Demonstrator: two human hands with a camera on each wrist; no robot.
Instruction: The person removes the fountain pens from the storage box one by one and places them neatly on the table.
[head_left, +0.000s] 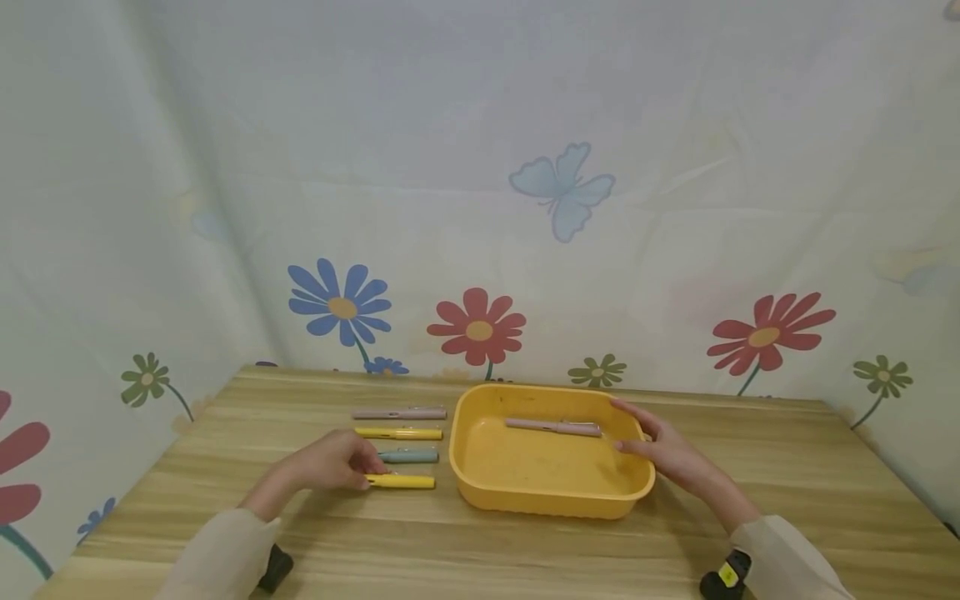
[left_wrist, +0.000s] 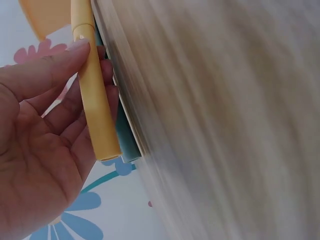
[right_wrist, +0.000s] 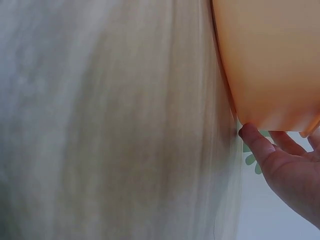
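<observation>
The left hand [head_left: 333, 461] pinches the near yellow pen [head_left: 408, 482] between thumb and fingers, its far end pointing to three o'clock in the head view; whether the pen is clear of the table [head_left: 480, 558] I cannot tell. Toward twelve o'clock from it, in separate rows, lie a grey-green pen [head_left: 412, 456], a second yellow pen [head_left: 408, 434] and a mauve pen [head_left: 405, 413]. The yellow tray [head_left: 547, 502] sits at about two o'clock from the held pen, just beside the row. Inside, toward its twelve o'clock side, lies a pinkish pen [head_left: 555, 427]. At the tray's three o'clock end, the right hand [head_left: 671, 454] grips the rim, two digits reaching over it. Beyond, at twelve o'clock, hangs a pale cloth [head_left: 465, 208] printed with flowers and a blue butterfly [head_left: 564, 190].
</observation>
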